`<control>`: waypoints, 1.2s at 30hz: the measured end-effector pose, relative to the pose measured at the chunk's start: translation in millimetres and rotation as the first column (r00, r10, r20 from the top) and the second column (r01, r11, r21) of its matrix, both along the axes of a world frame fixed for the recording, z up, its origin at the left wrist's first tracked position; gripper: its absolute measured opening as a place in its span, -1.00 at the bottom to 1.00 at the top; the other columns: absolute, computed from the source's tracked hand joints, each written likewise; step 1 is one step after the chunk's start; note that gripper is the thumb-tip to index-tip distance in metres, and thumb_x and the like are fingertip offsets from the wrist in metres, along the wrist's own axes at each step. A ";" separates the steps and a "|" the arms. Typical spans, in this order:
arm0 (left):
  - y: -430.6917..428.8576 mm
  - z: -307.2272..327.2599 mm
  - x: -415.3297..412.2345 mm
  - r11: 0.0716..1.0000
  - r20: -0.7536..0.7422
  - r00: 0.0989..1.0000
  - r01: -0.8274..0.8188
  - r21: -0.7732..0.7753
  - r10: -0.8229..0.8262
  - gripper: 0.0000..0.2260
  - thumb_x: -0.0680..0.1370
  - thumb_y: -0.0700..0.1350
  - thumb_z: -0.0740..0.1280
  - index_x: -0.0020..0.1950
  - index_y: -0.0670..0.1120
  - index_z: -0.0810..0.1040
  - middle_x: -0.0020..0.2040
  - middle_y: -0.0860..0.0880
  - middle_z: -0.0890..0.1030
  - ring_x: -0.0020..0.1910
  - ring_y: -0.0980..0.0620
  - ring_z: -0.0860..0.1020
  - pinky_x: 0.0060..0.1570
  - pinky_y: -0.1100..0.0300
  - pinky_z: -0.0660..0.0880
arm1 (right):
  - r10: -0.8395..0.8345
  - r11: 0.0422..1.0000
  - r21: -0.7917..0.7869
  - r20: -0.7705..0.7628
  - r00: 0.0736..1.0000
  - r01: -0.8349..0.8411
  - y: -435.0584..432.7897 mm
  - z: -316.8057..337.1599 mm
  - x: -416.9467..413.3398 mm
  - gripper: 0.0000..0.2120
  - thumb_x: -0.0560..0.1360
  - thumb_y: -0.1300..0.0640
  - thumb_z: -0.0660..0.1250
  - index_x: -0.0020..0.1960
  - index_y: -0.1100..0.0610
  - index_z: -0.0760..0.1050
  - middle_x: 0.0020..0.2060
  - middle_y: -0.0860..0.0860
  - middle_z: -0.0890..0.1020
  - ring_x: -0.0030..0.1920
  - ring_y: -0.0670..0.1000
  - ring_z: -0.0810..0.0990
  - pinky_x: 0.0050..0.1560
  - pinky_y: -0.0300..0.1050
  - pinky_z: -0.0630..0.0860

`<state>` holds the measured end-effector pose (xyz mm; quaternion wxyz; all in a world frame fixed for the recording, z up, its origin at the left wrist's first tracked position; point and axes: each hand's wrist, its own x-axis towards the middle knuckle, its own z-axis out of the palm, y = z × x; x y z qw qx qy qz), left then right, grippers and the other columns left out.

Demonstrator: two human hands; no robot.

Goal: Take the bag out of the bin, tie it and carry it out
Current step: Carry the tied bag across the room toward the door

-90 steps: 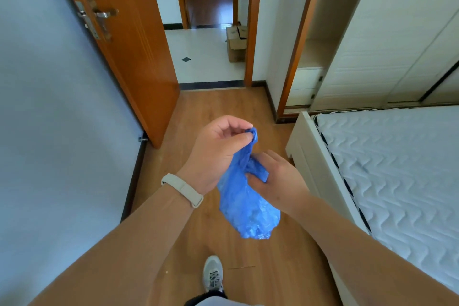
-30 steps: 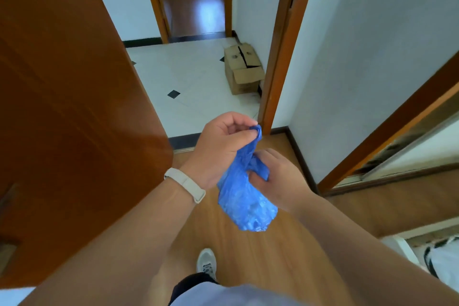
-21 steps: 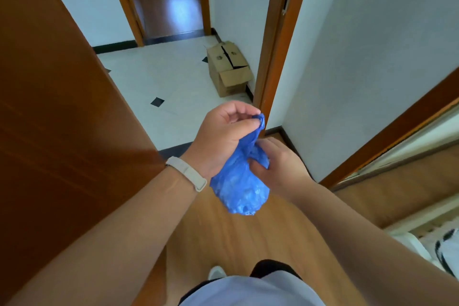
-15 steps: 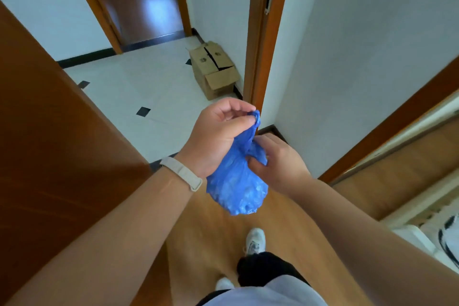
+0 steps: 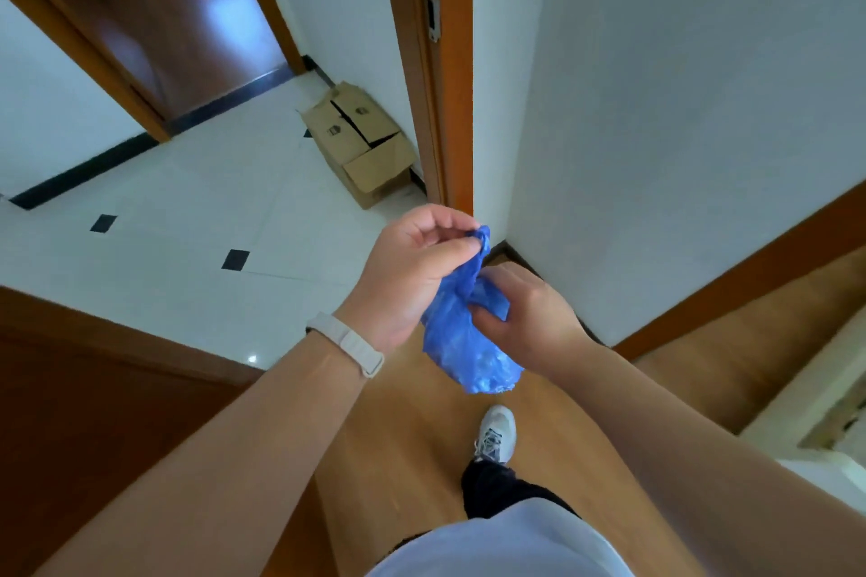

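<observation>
A small blue plastic bag (image 5: 468, 351) hangs in front of me over the wooden floor, its neck twisted and gathered at the top. My left hand (image 5: 412, 272), with a pale band on the wrist, pinches the top of the neck between thumb and fingers. My right hand (image 5: 520, 319) grips the bag's side just below the neck. The bin is out of view.
An open orange door (image 5: 93, 412) stands at my left. The doorway ahead leads onto white floor tiles (image 5: 197, 225). A cardboard box (image 5: 361, 145) sits against the door frame (image 5: 445, 84). A white wall (image 5: 679, 108) is at my right. My shoe (image 5: 496, 431) is on the floor.
I have walked from beside the bed up to the doorway. The view has swung left onto the tiles. Both hands have kept their hold on the bag.
</observation>
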<state>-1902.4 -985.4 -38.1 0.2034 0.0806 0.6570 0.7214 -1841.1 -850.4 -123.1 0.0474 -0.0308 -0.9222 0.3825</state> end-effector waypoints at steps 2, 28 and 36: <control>20.0 2.6 -24.1 1.000 0.004 1.000 0.028 -0.014 -0.028 -0.88 0.36 -0.27 0.37 -0.14 -0.12 0.60 -0.19 -0.08 0.67 -0.16 -0.01 0.62 -0.02 0.08 0.53 | -0.022 1.000 0.005 0.015 1.000 0.022 17.4 2.1 -20.7 -0.67 0.38 -0.05 0.24 0.09 0.04 0.52 -0.14 -0.04 0.57 -0.18 0.06 0.54 -0.23 0.04 0.53; 172.7 -63.4 -221.5 0.837 0.181 0.829 0.544 -0.049 -0.529 -0.87 0.37 -0.27 0.38 -0.16 -0.06 0.61 -0.20 -0.05 0.65 -0.14 0.01 0.60 0.01 0.07 0.52 | -0.436 0.900 0.122 0.225 0.871 0.419 121.7 -54.6 -151.2 -0.70 0.41 -0.02 0.25 0.09 0.07 0.50 -0.06 0.01 0.56 -0.17 0.15 0.56 -0.24 0.04 0.53; 207.5 -155.3 -299.8 0.548 0.114 0.584 0.802 -0.239 -0.804 -0.81 0.46 -0.37 0.38 -0.14 -0.07 0.60 -0.19 -0.03 0.65 -0.18 0.14 0.61 -0.15 0.33 0.49 | -0.510 0.858 0.226 0.276 0.815 0.461 136.8 -148.0 -197.3 -0.59 0.35 -0.08 0.14 0.05 0.12 0.51 -0.08 0.08 0.59 -0.16 0.18 0.56 -0.34 -0.08 0.40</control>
